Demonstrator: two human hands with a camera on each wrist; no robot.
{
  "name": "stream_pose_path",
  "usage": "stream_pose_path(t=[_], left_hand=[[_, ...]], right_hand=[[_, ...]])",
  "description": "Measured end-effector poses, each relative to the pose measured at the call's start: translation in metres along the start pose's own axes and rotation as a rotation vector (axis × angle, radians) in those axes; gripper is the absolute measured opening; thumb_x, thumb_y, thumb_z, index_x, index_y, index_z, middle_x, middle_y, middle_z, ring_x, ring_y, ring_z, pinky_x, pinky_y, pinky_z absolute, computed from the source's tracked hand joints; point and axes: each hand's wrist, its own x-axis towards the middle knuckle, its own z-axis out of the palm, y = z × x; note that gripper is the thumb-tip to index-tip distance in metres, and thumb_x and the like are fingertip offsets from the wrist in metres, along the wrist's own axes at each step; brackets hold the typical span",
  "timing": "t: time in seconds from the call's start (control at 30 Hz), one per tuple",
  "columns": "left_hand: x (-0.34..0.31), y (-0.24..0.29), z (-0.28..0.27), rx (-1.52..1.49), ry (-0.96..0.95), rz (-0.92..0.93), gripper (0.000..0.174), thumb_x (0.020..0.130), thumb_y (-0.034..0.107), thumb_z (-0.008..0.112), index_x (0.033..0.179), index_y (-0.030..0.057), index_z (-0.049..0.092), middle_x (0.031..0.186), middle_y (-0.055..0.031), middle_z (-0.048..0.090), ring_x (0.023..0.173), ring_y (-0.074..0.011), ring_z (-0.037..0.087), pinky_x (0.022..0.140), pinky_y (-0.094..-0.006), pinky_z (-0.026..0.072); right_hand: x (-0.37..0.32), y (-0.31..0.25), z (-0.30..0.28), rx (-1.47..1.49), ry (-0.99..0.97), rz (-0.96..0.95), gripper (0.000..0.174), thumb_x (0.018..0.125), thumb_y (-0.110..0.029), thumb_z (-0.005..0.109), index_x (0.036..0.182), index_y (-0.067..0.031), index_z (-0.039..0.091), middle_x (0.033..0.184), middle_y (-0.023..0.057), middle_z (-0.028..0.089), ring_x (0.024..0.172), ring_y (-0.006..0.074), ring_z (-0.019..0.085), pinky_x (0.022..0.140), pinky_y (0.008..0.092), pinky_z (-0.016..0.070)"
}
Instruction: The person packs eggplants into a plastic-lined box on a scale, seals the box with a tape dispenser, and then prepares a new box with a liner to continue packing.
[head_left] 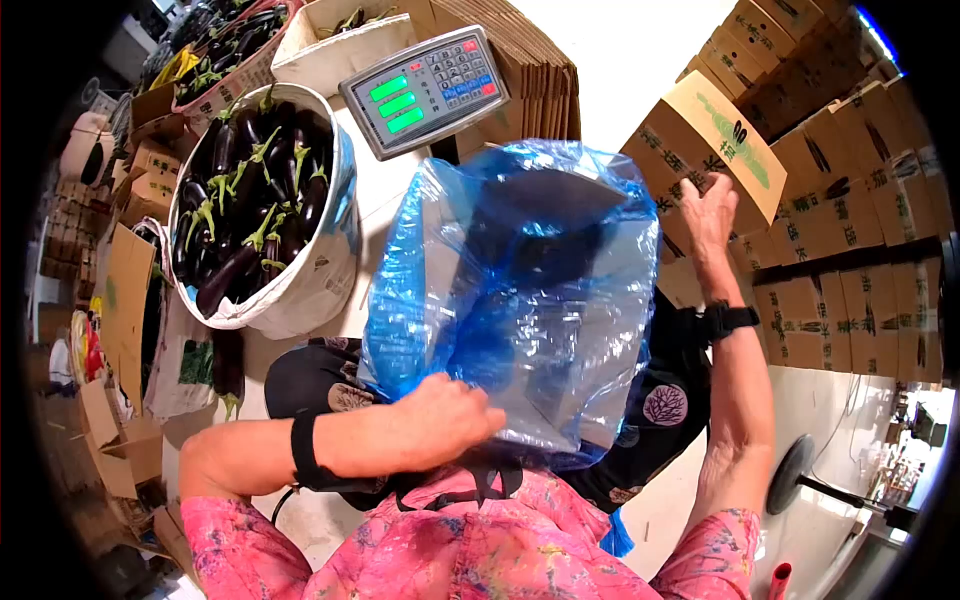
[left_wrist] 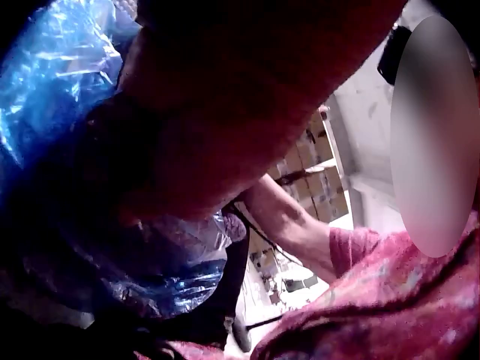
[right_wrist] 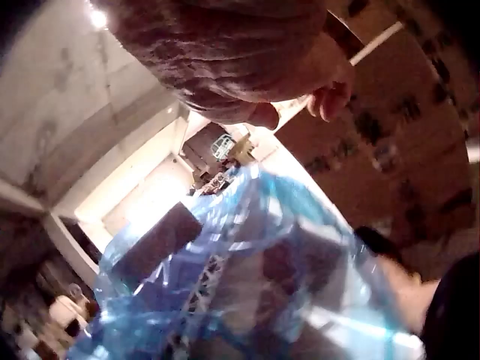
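A large translucent blue plastic bag (head_left: 520,330) spreads across the person's lap, its dark mouth facing the far side. The left hand (head_left: 447,422) lies at the near left edge of the bag with curled fingers gripping the film; in the left wrist view that hand is dark, with blue film (left_wrist: 52,90) beside it. Out to the right, the right hand (head_left: 710,212) holds the edge of a printed cardboard carton (head_left: 725,140), which stands tilted. In the right wrist view the carton (right_wrist: 397,142) lies beyond the fingertips and the bag (right_wrist: 247,285) bulges below.
A white bucket (head_left: 345,250) full of eggplants (head_left: 240,200) stands on the left. Behind the bag is a weighing scale display (head_left: 425,92), with flattened cardboard (head_left: 545,80) stacked behind it. Stacked cartons (head_left: 840,230) fill the right side. A black round-based stand (head_left: 792,475) is at lower right.
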Motion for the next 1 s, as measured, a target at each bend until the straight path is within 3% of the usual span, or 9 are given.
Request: stream_pose_path(t=[0.13,0.27,0.37,0.5,0.63,0.7,0.87,0.97,1.0], left_hand=[[0.006,-0.002,0.003,-0.064,-0.004,0.014,0.018,0.078,0.008,0.062,0.096,0.0054,0.059,0.086,-0.0172,0.064,0.079,-0.0363,0.067,0.064,-0.0482,0.0529],[0.01,0.004,0.014,-0.102,0.055,0.039,0.022,0.076,0.005,0.063,0.096,0.0046,0.055,0.084,-0.0159,0.061,0.076,-0.0371,0.066,0.063,-0.0493,0.0523],[0.007,0.0,0.011,-0.127,0.059,0.071,0.02,0.079,0.008,0.064,0.096,0.0039,0.053,0.083,-0.0154,0.06,0.077,-0.0381,0.065,0.063,-0.0503,0.0522],[-0.009,-0.03,-0.035,-0.27,-0.153,0.108,0.045,0.09,0.033,0.068,0.124,0.0056,0.057,0.103,-0.0204,0.066,0.093,-0.0415,0.065,0.08,-0.0468,0.0543],[-0.036,-0.1,-0.076,-0.127,0.195,-0.072,0.06,0.092,0.041,0.065,0.137,0.0042,0.05,0.134,-0.0219,0.055,0.124,-0.0386,0.053,0.104,-0.0454,0.043],[-0.044,-0.154,-0.047,-0.099,0.143,-0.209,0.069,0.091,0.044,0.067,0.142,0.0035,0.046,0.145,-0.0232,0.045,0.133,-0.0388,0.043,0.111,-0.0453,0.0353],[-0.035,-0.196,-0.041,-0.113,-0.095,-0.224,0.067,0.089,0.047,0.067,0.141,0.0086,0.05,0.148,-0.0246,0.043,0.129,-0.042,0.049,0.107,-0.046,0.0423],[-0.017,-0.158,-0.084,0.141,-0.168,-0.516,0.034,0.087,0.03,0.07,0.11,0.0056,0.063,0.111,-0.0188,0.065,0.102,-0.0389,0.063,0.081,-0.0473,0.0529],[-0.012,-0.155,-0.083,0.156,0.005,-0.45,0.03,0.086,0.027,0.071,0.106,0.0057,0.062,0.105,-0.0177,0.064,0.098,-0.0386,0.063,0.078,-0.0475,0.0524]], right_hand=[[-0.043,-0.026,-0.046,0.057,-0.185,-0.331,0.038,0.087,-0.033,0.068,0.105,-0.0012,0.059,0.095,0.0264,0.061,0.089,0.0416,0.062,0.079,0.0489,0.0498],[-0.104,-0.041,-0.032,-0.294,-0.684,-0.32,0.084,0.083,-0.066,0.065,0.129,0.0021,0.047,0.123,0.0324,0.052,0.106,0.0496,0.061,0.088,0.0519,0.0521],[-0.113,-0.03,-0.003,-0.277,-0.745,-0.263,0.114,0.074,-0.071,0.07,0.139,0.0151,0.032,0.131,0.0378,0.047,0.113,0.0502,0.058,0.094,0.0528,0.049],[-0.113,-0.038,0.021,-0.295,-0.832,-0.133,0.099,0.078,-0.061,0.069,0.133,0.0148,0.037,0.125,0.0373,0.055,0.115,0.0475,0.059,0.099,0.0476,0.0476],[-0.118,-0.037,0.038,-0.192,-0.816,-0.158,0.083,0.08,-0.035,0.069,0.137,0.0139,0.032,0.129,0.0372,0.054,0.117,0.0466,0.058,0.102,0.0454,0.0457],[-0.116,-0.026,0.049,-0.112,-0.836,-0.217,0.083,0.079,-0.029,0.071,0.138,0.0131,0.031,0.13,0.0372,0.052,0.118,0.0447,0.058,0.102,0.0434,0.0454],[-0.111,-0.032,0.043,-0.056,-0.924,-0.313,0.074,0.077,-0.026,0.075,0.136,0.0067,0.043,0.125,0.03,0.057,0.116,0.0418,0.059,0.1,0.0408,0.0468],[-0.101,-0.051,0.024,-0.308,-1.029,-0.382,0.055,0.077,-0.024,0.075,0.121,0.0038,0.057,0.123,0.0274,0.057,0.111,0.0415,0.06,0.094,0.0453,0.0494],[-0.099,-0.08,0.0,-0.471,-1.032,-0.477,0.048,0.078,-0.024,0.076,0.115,0.0021,0.06,0.118,0.0256,0.06,0.105,0.0411,0.063,0.089,0.0469,0.0519]])
